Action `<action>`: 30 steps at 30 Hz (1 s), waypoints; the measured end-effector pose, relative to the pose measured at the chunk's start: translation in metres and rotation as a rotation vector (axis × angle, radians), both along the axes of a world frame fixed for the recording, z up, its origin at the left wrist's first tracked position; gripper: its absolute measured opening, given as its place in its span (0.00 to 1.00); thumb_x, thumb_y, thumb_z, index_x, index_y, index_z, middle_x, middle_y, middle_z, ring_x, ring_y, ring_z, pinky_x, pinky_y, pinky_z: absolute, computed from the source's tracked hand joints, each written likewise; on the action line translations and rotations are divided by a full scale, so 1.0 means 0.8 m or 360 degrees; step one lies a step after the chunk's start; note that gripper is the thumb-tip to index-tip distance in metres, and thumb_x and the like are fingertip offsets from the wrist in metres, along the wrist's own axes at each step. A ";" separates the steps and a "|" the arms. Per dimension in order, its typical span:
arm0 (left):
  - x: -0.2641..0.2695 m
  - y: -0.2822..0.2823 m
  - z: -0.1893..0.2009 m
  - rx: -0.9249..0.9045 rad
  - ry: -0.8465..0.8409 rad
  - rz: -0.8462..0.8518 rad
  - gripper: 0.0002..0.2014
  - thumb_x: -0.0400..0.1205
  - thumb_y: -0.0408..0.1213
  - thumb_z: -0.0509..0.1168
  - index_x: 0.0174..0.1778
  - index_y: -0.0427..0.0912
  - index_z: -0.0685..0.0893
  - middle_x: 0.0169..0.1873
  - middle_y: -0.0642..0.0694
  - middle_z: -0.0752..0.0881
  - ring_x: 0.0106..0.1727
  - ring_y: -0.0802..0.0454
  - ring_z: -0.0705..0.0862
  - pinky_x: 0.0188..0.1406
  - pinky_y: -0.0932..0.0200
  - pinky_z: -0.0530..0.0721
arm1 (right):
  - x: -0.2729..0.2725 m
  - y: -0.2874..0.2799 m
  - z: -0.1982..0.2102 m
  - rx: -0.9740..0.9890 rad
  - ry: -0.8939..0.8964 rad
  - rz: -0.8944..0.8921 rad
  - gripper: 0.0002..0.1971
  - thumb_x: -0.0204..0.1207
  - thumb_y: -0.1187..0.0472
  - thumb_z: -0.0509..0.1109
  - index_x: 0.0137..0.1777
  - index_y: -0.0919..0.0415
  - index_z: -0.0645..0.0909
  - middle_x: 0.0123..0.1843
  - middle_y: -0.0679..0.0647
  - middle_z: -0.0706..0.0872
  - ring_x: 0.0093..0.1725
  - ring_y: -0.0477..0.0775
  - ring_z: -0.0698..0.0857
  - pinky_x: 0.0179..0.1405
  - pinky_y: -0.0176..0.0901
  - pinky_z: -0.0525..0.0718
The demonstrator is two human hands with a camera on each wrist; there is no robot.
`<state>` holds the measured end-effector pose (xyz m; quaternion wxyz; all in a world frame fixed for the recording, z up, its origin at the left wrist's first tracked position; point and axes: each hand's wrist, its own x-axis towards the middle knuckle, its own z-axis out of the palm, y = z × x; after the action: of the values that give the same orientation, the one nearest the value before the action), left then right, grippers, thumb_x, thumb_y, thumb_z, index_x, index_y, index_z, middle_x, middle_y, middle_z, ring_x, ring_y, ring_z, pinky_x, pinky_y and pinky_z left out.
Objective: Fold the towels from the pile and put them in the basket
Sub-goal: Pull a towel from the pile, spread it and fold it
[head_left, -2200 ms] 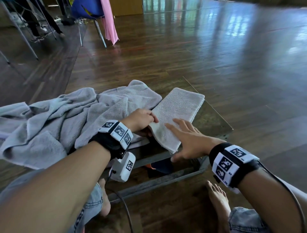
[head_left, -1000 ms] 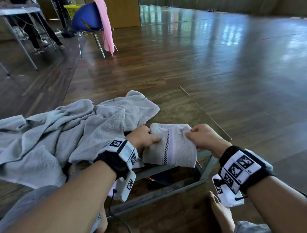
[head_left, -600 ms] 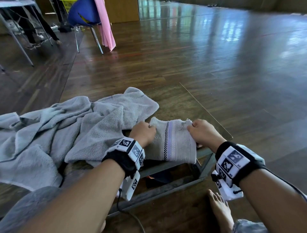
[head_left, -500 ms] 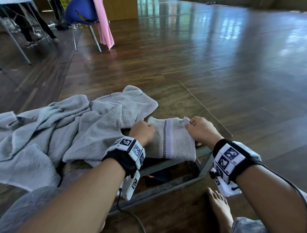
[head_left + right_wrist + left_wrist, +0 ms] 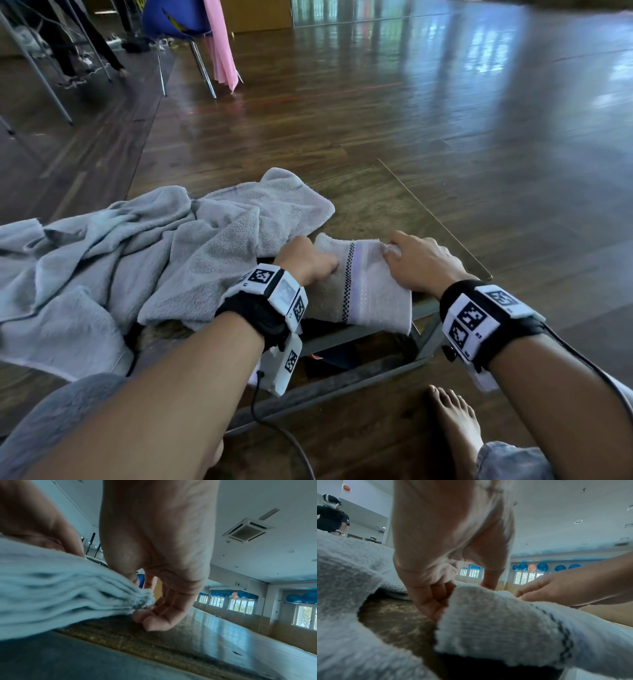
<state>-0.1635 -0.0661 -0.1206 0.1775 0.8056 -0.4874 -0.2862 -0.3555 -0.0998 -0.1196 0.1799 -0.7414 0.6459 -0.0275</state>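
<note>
A small grey folded towel (image 5: 363, 291) with a checked stripe lies at the near edge of a low glass table (image 5: 394, 205), its near end hanging over the edge. My left hand (image 5: 305, 263) grips its left side with curled fingers (image 5: 435, 601). My right hand (image 5: 414, 263) pinches its far right corner (image 5: 142, 600). The towel's stacked layers (image 5: 60, 595) show in the right wrist view. A loose pile of grey towels (image 5: 137, 260) lies to the left on the table. No basket is in view.
The table's metal frame (image 5: 342, 380) runs under the near edge. My bare foot (image 5: 455, 421) rests on the wooden floor at right. A blue chair (image 5: 174, 20) with pink cloth (image 5: 222, 44) stands far back left. A person (image 5: 330, 517) is far left.
The long folded towel has been folded over towards me into a short bundle. Both hands moved from pressing it flat to gripping its two sides; since half a second ago little has moved.
</note>
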 end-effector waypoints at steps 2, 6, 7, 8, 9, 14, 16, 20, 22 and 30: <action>-0.002 0.005 0.005 -0.0138 -0.0081 0.0027 0.27 0.73 0.42 0.71 0.66 0.35 0.76 0.58 0.38 0.85 0.58 0.40 0.84 0.46 0.53 0.80 | 0.000 0.001 0.003 -0.0015 0.0097 -0.0004 0.15 0.85 0.46 0.54 0.60 0.50 0.78 0.64 0.61 0.80 0.53 0.66 0.79 0.48 0.53 0.73; -0.013 0.021 0.015 -0.0623 -0.0666 -0.0198 0.15 0.78 0.42 0.65 0.59 0.42 0.75 0.53 0.43 0.81 0.58 0.41 0.79 0.62 0.42 0.78 | -0.005 0.011 0.005 -0.0009 0.0302 0.0043 0.07 0.84 0.55 0.57 0.49 0.54 0.75 0.56 0.58 0.79 0.49 0.61 0.77 0.47 0.52 0.73; -0.020 0.027 0.016 -0.0625 -0.0769 -0.0301 0.14 0.78 0.46 0.64 0.55 0.43 0.77 0.51 0.43 0.82 0.57 0.42 0.80 0.62 0.43 0.77 | -0.007 0.014 0.005 0.0001 0.0338 0.0042 0.06 0.84 0.56 0.57 0.47 0.53 0.74 0.53 0.57 0.77 0.48 0.60 0.76 0.47 0.52 0.73; -0.027 0.033 0.016 -0.0533 -0.0824 -0.0395 0.16 0.78 0.51 0.63 0.53 0.43 0.79 0.51 0.43 0.82 0.58 0.41 0.80 0.63 0.43 0.76 | -0.009 0.017 0.006 0.0001 0.0364 0.0041 0.07 0.84 0.57 0.58 0.45 0.53 0.73 0.51 0.56 0.75 0.47 0.60 0.77 0.46 0.52 0.73; -0.035 0.038 0.015 -0.0381 -0.0849 -0.0468 0.21 0.78 0.58 0.62 0.54 0.44 0.81 0.53 0.42 0.83 0.60 0.41 0.80 0.64 0.44 0.75 | -0.011 0.020 0.007 -0.0012 0.0384 0.0042 0.08 0.84 0.57 0.58 0.44 0.54 0.73 0.50 0.55 0.75 0.46 0.60 0.78 0.45 0.51 0.74; -0.064 0.056 0.005 0.0056 -0.0780 -0.0653 0.45 0.75 0.74 0.55 0.76 0.40 0.66 0.76 0.37 0.67 0.78 0.40 0.64 0.73 0.40 0.66 | -0.012 0.030 0.009 -0.0036 0.0418 0.0043 0.10 0.82 0.61 0.60 0.38 0.53 0.71 0.45 0.53 0.75 0.43 0.58 0.79 0.42 0.50 0.73; -0.066 0.057 0.006 0.0255 -0.0693 -0.0690 0.48 0.77 0.73 0.53 0.83 0.41 0.56 0.83 0.37 0.54 0.84 0.39 0.52 0.78 0.38 0.58 | -0.011 0.033 0.013 -0.0001 0.0438 0.0021 0.10 0.81 0.61 0.61 0.37 0.53 0.71 0.41 0.51 0.72 0.38 0.54 0.77 0.39 0.48 0.71; -0.060 0.054 0.003 0.0325 -0.0560 -0.0756 0.40 0.84 0.60 0.54 0.86 0.44 0.47 0.85 0.40 0.44 0.87 0.40 0.40 0.85 0.39 0.41 | -0.003 0.038 0.019 -0.0385 0.0319 0.0057 0.02 0.74 0.60 0.65 0.41 0.56 0.77 0.44 0.50 0.81 0.38 0.54 0.80 0.36 0.46 0.72; -0.056 0.052 -0.001 0.0237 -0.0531 -0.0830 0.36 0.86 0.53 0.52 0.87 0.46 0.44 0.87 0.43 0.40 0.87 0.43 0.33 0.85 0.39 0.35 | 0.004 0.037 0.013 -0.0692 0.0110 0.0304 0.07 0.77 0.57 0.63 0.52 0.56 0.79 0.54 0.51 0.83 0.54 0.57 0.82 0.54 0.52 0.77; -0.050 0.065 -0.037 0.0024 -0.0577 -0.0718 0.39 0.88 0.54 0.47 0.86 0.44 0.32 0.85 0.43 0.30 0.84 0.47 0.25 0.81 0.34 0.29 | 0.029 0.043 -0.039 -0.0302 -0.0409 0.0879 0.23 0.91 0.49 0.48 0.83 0.53 0.66 0.85 0.46 0.68 0.88 0.47 0.58 0.86 0.50 0.55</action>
<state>-0.2031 -0.0143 -0.1505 0.0135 0.7162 -0.6759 -0.1735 -0.3323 -0.0655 -0.1504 0.1907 -0.8927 0.3866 -0.1310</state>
